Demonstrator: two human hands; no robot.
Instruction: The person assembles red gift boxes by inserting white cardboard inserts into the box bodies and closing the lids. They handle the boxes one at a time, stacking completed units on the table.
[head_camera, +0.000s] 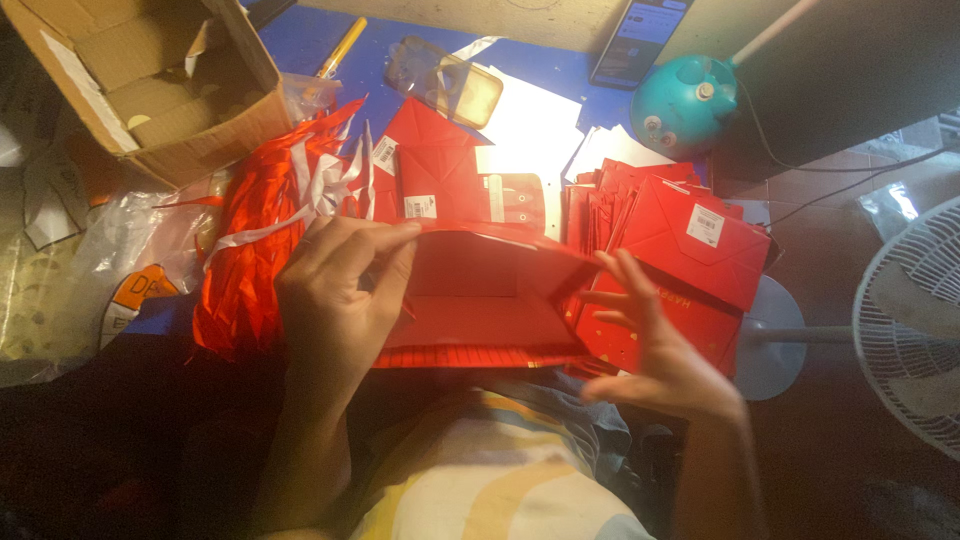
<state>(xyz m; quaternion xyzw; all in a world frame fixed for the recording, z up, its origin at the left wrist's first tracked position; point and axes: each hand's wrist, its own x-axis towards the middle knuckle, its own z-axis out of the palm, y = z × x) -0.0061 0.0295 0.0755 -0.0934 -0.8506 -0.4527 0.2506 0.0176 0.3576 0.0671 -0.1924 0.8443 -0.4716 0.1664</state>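
Nearest to you was your striped shirt (500, 480), pale with yellow bands, low in the middle of the view. Just beyond it your two hands worked on a red paper bag (480, 300) that lay opened up between them, its mouth facing you and its folded bottom edge close to your body.

Your left hand (335, 300) had hold of the bag's left side: the fingers were curled over the upper rim with the thumb pinching the paper from beneath, so the hand was mostly closed on it. Your right hand (655, 345) was spread wide, fingers fanned and apart, its fingertips touching the bag's right edge without gripping anything.

To the left of the bag lay a bundle of red ribbon handles (250, 240) with white strips among them. To the right sat a stack of flat red bags (680, 250), the top one bearing a white sticker. Farther right stood a white fan (915, 320).

Beyond the bag, more folded red bags (435, 170) rested on the blue table (310, 35), with white paper sheets (530, 130) behind them. At the far left was an open cardboard box (150, 80), and at the far right a teal round gadget (685, 100) next to a phone (640, 35).
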